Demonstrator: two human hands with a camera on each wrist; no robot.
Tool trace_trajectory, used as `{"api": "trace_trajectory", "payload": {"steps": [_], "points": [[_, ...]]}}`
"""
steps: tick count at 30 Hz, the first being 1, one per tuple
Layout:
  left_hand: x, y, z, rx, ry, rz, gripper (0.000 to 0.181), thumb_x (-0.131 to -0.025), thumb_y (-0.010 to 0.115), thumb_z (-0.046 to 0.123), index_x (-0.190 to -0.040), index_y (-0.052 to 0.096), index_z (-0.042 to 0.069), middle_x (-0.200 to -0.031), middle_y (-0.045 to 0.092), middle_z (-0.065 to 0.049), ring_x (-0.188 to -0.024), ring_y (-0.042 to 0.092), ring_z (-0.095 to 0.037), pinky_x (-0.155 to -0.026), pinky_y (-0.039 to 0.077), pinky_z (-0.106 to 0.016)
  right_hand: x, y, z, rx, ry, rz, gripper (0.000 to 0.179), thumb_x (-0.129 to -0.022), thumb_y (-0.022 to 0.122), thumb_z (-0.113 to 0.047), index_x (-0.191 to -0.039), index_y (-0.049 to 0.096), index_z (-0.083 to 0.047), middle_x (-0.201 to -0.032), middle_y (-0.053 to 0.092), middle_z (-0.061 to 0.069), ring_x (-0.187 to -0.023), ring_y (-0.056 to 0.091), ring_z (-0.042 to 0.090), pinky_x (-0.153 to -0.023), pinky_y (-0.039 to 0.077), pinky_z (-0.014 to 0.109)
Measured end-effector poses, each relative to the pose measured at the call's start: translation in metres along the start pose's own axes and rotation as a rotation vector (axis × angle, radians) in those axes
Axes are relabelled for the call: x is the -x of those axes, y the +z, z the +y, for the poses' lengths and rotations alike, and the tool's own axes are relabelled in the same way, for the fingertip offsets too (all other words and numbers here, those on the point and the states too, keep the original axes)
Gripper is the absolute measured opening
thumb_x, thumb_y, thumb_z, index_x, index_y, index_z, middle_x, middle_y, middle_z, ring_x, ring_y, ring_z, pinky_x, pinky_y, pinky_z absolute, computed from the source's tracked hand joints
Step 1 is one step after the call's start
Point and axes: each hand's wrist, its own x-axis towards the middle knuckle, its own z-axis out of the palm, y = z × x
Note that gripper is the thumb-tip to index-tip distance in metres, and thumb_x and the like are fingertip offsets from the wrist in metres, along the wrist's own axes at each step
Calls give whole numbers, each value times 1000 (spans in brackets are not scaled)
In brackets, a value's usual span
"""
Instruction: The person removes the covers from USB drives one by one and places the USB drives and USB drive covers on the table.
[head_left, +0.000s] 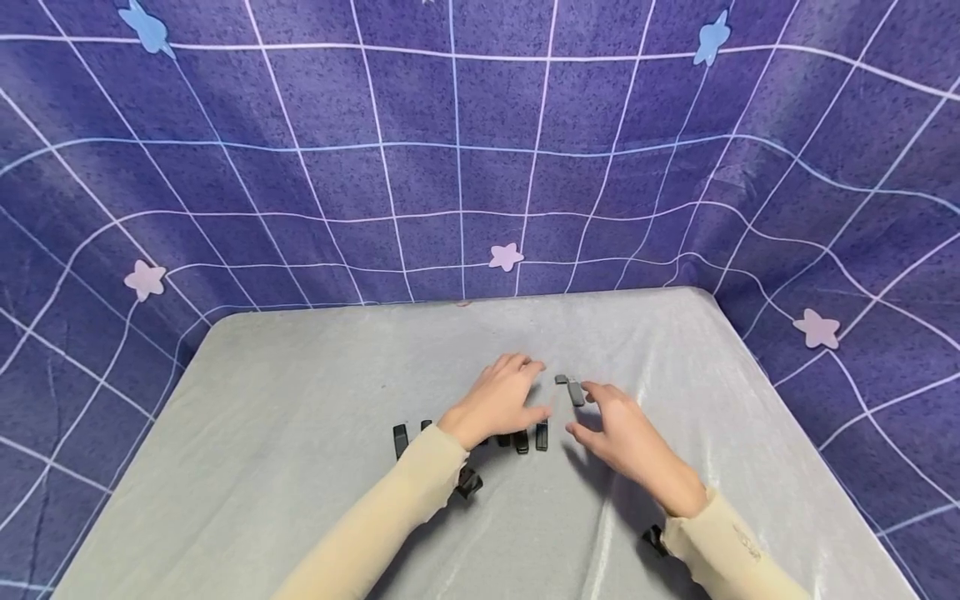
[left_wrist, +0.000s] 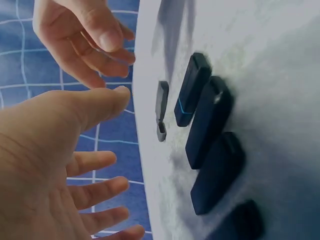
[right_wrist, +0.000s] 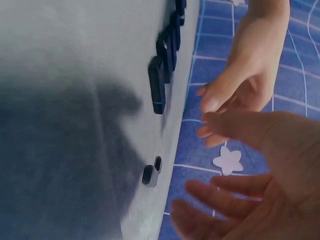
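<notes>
A grey USB stick (head_left: 576, 393) lies on the pale cloth with its metal plug bare, and its small grey cap (head_left: 561, 379) lies just to the left of the plug. My left hand (head_left: 498, 402) hovers to the left of the cap, fingers spread and holding nothing. On the other side, my right hand (head_left: 624, 432) has its fingertips close beside the stick, thumb and fingers apart. In the left wrist view, the stick (left_wrist: 161, 100) and cap (left_wrist: 161, 131) lie beyond a row of dark USB sticks (left_wrist: 209, 122).
Several black sticks line up under and beside my left forearm, among them one with a blue line (head_left: 542, 435) and one at the far left (head_left: 401, 442). A purple gridded curtain (head_left: 420, 183) stands behind the cloth-covered table (head_left: 285, 400).
</notes>
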Motion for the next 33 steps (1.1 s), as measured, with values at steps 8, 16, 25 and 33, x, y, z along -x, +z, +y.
{"api": "trace_trajectory", "payload": {"steps": [8,16,25,33], "points": [[46,-6,-10,6,25,48,80,-91,71,56,-153,46,12,-151,50,-11,-146,41,-33,-116,38,-57,14,-11,-9,53,-140,-22,80,-84,85,-31,-146,49,5,-135,62,24,-124,62,42,-106,50,55],[96,-4,-29,8,-19,53,90,-85,74,63,-153,46,11,-153,48,-13,-149,35,-43,-116,34,-66,22,-11,-21,146,-204,-98,103,-79,85,-52,-152,42,6,-147,53,28,-133,55,45,-111,45,56],[137,-3,-37,-87,-79,83,106,-79,71,75,-159,38,13,-162,39,-16,-154,26,-45,-118,30,-65,29,-4,-33,213,-224,-172,120,-73,79,-72,-155,37,5,-157,41,28,-143,42,50,-116,37,59],[154,0,-21,-30,-172,73,119,-78,66,82,-165,21,15,-170,24,-15,-159,7,-40,-123,16,-67,34,5,-38,207,-200,-190,129,-71,74,-80,-159,30,3,-163,32,26,-151,30,48,-119,32,60]]}}
